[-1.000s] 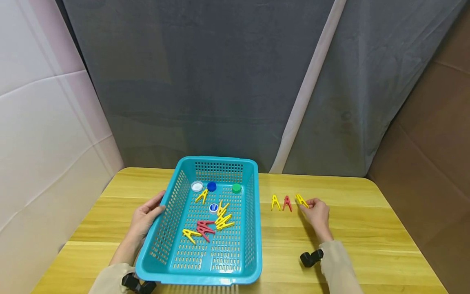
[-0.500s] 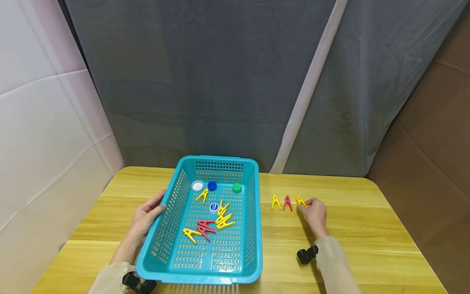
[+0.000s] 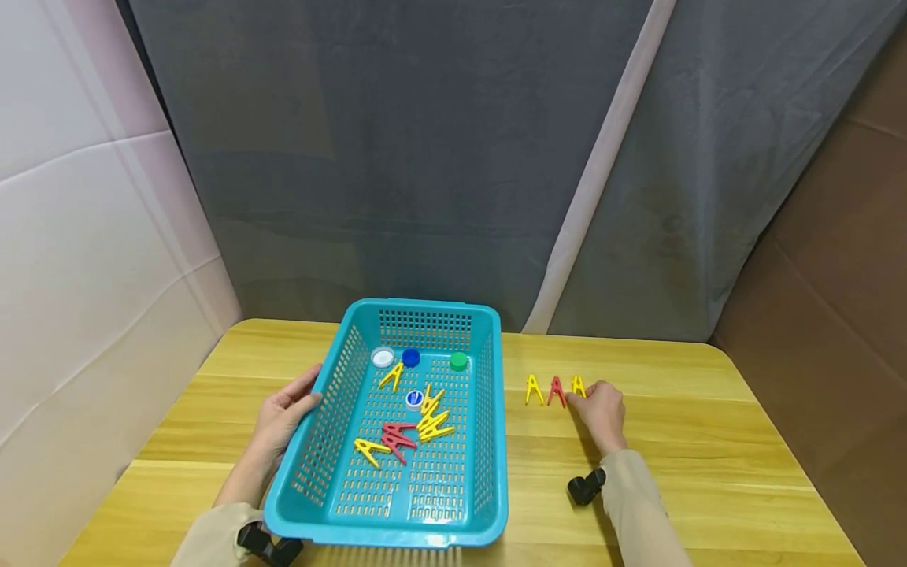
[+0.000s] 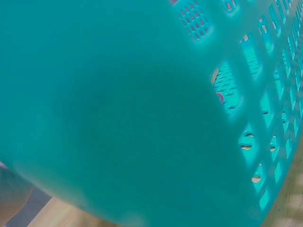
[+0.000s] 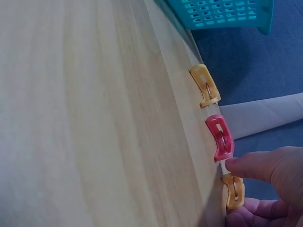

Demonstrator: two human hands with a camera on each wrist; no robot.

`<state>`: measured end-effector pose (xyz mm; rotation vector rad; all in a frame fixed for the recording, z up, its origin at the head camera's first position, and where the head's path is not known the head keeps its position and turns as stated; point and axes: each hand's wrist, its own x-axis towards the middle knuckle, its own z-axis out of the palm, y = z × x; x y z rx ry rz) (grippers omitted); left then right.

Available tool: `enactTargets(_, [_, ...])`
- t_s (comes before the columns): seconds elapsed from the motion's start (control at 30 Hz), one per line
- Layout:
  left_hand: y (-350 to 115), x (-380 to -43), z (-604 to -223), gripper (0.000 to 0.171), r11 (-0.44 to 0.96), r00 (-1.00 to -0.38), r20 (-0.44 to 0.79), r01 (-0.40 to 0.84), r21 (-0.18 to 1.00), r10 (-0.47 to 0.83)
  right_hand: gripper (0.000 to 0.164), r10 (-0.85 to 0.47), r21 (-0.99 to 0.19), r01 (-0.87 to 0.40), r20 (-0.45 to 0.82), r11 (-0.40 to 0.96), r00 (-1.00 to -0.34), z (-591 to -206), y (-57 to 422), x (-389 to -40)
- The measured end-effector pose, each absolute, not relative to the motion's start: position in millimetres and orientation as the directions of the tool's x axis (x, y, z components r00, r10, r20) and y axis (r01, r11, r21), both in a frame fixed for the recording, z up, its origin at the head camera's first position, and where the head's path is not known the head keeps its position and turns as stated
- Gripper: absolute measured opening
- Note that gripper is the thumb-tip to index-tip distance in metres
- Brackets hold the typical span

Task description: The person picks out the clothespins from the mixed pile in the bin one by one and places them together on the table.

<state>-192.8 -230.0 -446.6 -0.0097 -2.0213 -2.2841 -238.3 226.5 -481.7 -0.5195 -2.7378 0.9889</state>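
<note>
Three clips form a short row on the tabletop (image 3: 680, 441), right of the basket (image 3: 383, 537) and nearer the far edge than the near edge. Order from left to right: left yellow clip (image 3: 534, 390), middle red clip (image 3: 557, 392), right yellow clip (image 5: 235, 191). Gaps separate all three; whether they stand or lie flat cannot be determined.

Right hand (image 3: 601, 409): nearly closed around the right yellow clip, thumb at one end and bent fingers at the other. It appears to be pinching the clip; exact contact is partly hidden.

Left hand (image 3: 278, 421): partly closed, gripping the basket by its left rim. The left wrist view is mostly filled by blurred basket wall.

Status: judged from the layout, two row positions are complete and the third is at final placement, not yet released. The yellow-red-yellow order suggests alternation.

Stock in the basket: one upper yellow clip (image 3: 394, 370) toward the far end, a yellow cluster (image 3: 432, 425) of uncertain count, a red pair (image 3: 398, 446) and a lower yellow clip (image 3: 364, 446) toward the near end. A white cap (image 3: 383, 358), blue cap (image 3: 411, 357), green cap (image 3: 458, 361) and labelled cap (image 3: 414, 400) are also inside. Any clips intended for the row are presumably drawn from this stock.
</note>
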Motion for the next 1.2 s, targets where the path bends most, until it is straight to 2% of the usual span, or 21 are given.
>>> enactTargets(0.17, [-230, -192, -447, 0.051, -0.127, -0.996, 0.068, 0.075, 0.989, -0.058, 0.038, 0.382, -0.632, 0.268, 0.047, 0.727, -0.923, -480, 225, -238])
enactTargets(0.53, [-230, -193, -447, 0.054, -0.094, -0.996, 0.054, 0.061, 0.994, -0.073, 0.034, 0.356, -0.626, 0.244, 0.058, 0.741, -0.933, -478, 228, -235])
enactTargets(0.73, [-229, -193, -446, 0.054, -0.096, -0.995, 0.055, 0.062, 0.993, -0.079, 0.036, 0.326, -0.652, 0.158, 0.144, 0.742, -0.934, -465, 228, -234])
enactTargets(0.93, [-229, -193, -445, 0.054, -0.089, -0.996, 0.051, 0.058, 0.994, -0.077, 0.028, 0.27, -0.698, 0.044, 0.218, 0.715, -0.938, -447, 220, -238])
enactTargets(1.2, [-229, -193, -445, 0.053, -0.099, -0.996, 0.048, 0.055, 0.994, -0.074, 0.022, 0.235, -0.725, -0.045, 0.28, 0.687, -0.931, -423, 195, -243])
